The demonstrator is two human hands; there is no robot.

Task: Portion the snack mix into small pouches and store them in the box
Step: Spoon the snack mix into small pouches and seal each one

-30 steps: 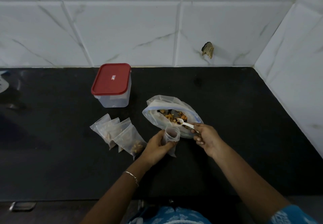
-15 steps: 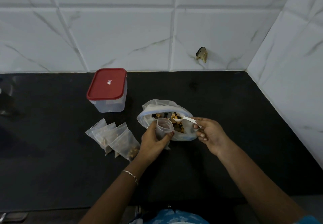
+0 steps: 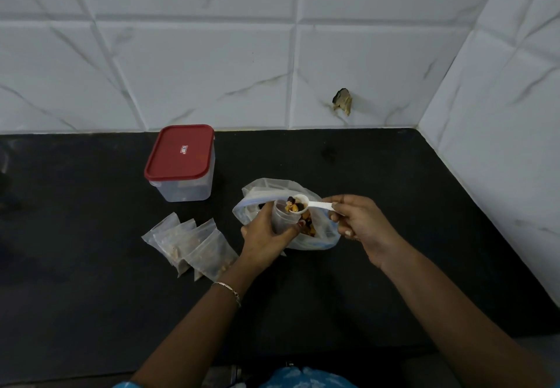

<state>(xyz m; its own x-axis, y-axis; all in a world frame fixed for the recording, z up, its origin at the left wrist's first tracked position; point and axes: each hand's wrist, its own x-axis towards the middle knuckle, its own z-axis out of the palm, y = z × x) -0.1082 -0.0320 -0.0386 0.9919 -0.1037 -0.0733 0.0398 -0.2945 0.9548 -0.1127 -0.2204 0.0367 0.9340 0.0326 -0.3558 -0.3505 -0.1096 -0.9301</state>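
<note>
The left hand (image 3: 266, 233) curls round a small pouch (image 3: 283, 220) and holds it upright with its mouth open. The right hand (image 3: 360, 224) pinches the handle of a white spoon (image 3: 315, 205). The spoon is full of mix (image 3: 293, 203) and sits right at the pouch's mouth. The pouch looks thin, soft and light, so it would flop. Holding it near the top should keep it open. Behind it lies the big bag (image 3: 266, 186), clear and crinkly, with more mix inside. To the left, filled pouches (image 3: 194, 242) lie piled on the black counter (image 3: 91, 296). Farther back stands the box (image 3: 188, 189), clear plastic, its red lid (image 3: 179, 151) on.
</note>
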